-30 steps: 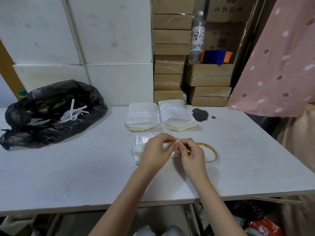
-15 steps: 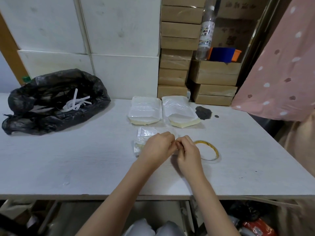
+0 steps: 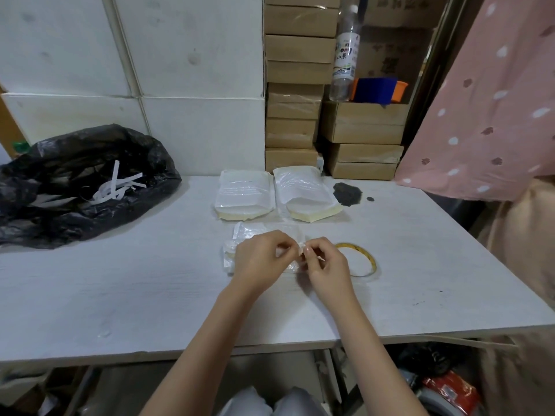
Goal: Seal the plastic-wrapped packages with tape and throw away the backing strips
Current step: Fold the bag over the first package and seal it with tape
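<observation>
A plastic-wrapped package (image 3: pixel 240 238) lies on the white table (image 3: pixel 150 289) under both hands, mostly hidden by them. My left hand (image 3: pixel 259 262) and my right hand (image 3: pixel 322 262) meet above it, and their fingertips pinch a small white strip of tape (image 3: pixel 300 253) between them. A thin yellow tape roll (image 3: pixel 360 259) lies flat just right of my right hand. Two more wrapped packages sit side by side behind, the left one (image 3: pixel 244 195) and the right one (image 3: pixel 306 193). An open black rubbish bag (image 3: pixel 75 187) with white backing strips (image 3: pixel 115 187) inside rests at the far left.
Stacked cardboard boxes (image 3: pixel 295 85) and white foam boxes (image 3: pixel 180 70) line the back edge. A clear bottle (image 3: pixel 345 52) and a blue and orange object (image 3: pixel 378 90) stand on boxes. Pink spotted cloth (image 3: pixel 486 100) hangs at the right. A dark stain (image 3: pixel 347 193) marks the table.
Both hands have stayed together over the package, with their fingertips working at the strip. The camera has shifted a little; nothing else on the table moved.
</observation>
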`<action>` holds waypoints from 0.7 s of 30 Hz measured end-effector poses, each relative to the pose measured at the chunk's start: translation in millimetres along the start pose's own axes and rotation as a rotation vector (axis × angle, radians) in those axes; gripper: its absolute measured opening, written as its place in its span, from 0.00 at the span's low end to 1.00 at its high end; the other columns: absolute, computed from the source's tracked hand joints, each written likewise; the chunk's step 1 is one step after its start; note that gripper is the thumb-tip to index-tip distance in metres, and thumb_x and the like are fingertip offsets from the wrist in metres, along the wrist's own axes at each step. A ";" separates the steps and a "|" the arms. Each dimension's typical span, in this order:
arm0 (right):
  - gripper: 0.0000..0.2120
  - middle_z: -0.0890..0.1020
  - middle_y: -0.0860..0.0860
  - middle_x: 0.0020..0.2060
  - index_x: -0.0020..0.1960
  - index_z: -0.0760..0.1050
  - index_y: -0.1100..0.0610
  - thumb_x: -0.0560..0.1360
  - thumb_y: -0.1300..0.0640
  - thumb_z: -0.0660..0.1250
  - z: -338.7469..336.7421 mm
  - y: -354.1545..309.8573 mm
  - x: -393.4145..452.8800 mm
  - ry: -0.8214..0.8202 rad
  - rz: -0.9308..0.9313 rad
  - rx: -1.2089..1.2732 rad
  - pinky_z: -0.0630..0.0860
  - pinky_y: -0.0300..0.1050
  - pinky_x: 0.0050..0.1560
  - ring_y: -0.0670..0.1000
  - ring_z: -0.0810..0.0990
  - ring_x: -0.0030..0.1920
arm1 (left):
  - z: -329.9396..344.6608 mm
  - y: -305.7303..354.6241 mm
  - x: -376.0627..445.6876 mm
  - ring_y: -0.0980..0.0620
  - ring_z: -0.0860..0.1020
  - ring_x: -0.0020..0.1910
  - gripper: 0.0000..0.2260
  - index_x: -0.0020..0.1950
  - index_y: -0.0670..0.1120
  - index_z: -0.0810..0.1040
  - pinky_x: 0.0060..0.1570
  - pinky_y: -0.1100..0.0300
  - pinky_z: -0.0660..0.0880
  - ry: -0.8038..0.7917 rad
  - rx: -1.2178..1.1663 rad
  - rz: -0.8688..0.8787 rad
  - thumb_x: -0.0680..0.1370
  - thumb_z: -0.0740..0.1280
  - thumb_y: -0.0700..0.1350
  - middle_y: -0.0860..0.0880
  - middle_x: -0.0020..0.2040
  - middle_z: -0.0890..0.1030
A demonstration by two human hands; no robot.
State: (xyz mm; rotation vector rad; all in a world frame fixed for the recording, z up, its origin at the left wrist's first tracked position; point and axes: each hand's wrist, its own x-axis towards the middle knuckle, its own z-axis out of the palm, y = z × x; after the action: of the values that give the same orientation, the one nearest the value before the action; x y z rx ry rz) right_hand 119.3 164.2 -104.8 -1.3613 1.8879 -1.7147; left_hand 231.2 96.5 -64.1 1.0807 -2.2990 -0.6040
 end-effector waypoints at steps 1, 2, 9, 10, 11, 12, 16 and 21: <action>0.07 0.78 0.51 0.36 0.41 0.73 0.59 0.76 0.67 0.61 0.3 -0.5 0.2 -0.010 0.001 0.002 0.72 0.33 0.39 0.43 0.77 0.37 | 0.2 -0.9 -1.2 0.61 0.78 0.49 0.07 0.45 0.55 0.81 0.50 0.62 0.71 -0.002 -0.017 -0.002 0.75 0.64 0.54 0.60 0.46 0.83; 0.06 0.78 0.52 0.36 0.42 0.73 0.60 0.77 0.66 0.61 0.5 -0.5 0.5 -0.019 -0.003 -0.003 0.73 0.34 0.38 0.45 0.77 0.36 | 0.5 -1.5 -1.9 0.62 0.78 0.49 0.08 0.45 0.56 0.81 0.50 0.63 0.71 -0.003 -0.026 -0.002 0.75 0.65 0.56 0.61 0.46 0.83; 0.06 0.77 0.55 0.37 0.42 0.72 0.63 0.77 0.66 0.59 0.8 1.5 1.2 -0.043 -0.058 -0.038 0.70 0.34 0.39 0.49 0.75 0.38 | 0.5 -0.9 0.0 0.60 0.78 0.49 0.07 0.45 0.54 0.80 0.47 0.63 0.69 -0.032 -0.024 -0.022 0.75 0.64 0.54 0.59 0.45 0.83; 0.06 0.77 0.54 0.37 0.42 0.72 0.63 0.76 0.65 0.59 1.2 1.9 1.2 -0.044 -0.069 -0.041 0.71 0.35 0.39 0.49 0.75 0.38 | 0.2 -0.6 0.3 0.59 0.78 0.48 0.07 0.45 0.54 0.80 0.47 0.62 0.70 -0.041 -0.027 -0.027 0.75 0.64 0.53 0.59 0.45 0.83; 0.06 0.77 0.54 0.37 0.42 0.72 0.63 0.76 0.63 0.58 1.7 2.1 1.2 -0.045 -0.075 -0.043 0.71 0.36 0.39 0.49 0.75 0.38 | -0.3 -0.1 0.4 0.58 0.78 0.48 0.07 0.46 0.53 0.80 0.47 0.61 0.70 -0.049 -0.030 -0.033 0.75 0.64 0.53 0.59 0.45 0.83; 0.07 0.76 0.53 0.37 0.42 0.72 0.63 0.75 0.62 0.58 2.1 2.3 1.1 -0.044 -0.077 -0.042 0.71 0.37 0.40 0.49 0.75 0.38 | -0.8 1.0 0.5 0.58 0.78 0.48 0.07 0.46 0.53 0.80 0.48 0.60 0.71 -0.055 -0.031 -0.039 0.75 0.64 0.52 0.58 0.45 0.83; 0.06 0.76 0.52 0.37 0.40 0.71 0.59 0.75 0.62 0.58 2.9 2.1 -0.2 -0.040 -0.074 -0.048 0.71 0.42 0.40 0.49 0.74 0.38 | -0.6 4.5 0.0 0.56 0.79 0.47 0.03 0.43 0.52 0.78 0.48 0.57 0.74 -0.028 -0.052 -0.031 0.73 0.65 0.49 0.57 0.42 0.83; 0.07 0.77 0.53 0.38 0.41 0.72 0.58 0.76 0.65 0.60 1.7 2.2 0.0 -0.038 -0.030 -0.064 0.74 0.47 0.43 0.53 0.77 0.40 | 0.9 6.3 0.7 0.56 0.79 0.48 0.04 0.42 0.53 0.78 0.49 0.57 0.74 -0.043 -0.049 -0.066 0.74 0.65 0.49 0.56 0.44 0.83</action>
State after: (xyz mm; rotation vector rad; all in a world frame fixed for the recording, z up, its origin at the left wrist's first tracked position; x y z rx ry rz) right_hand 119.5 162.8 -107.2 -1.4426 1.9265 -1.6431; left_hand 226.7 99.7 -60.9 1.1339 -2.2808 -0.7123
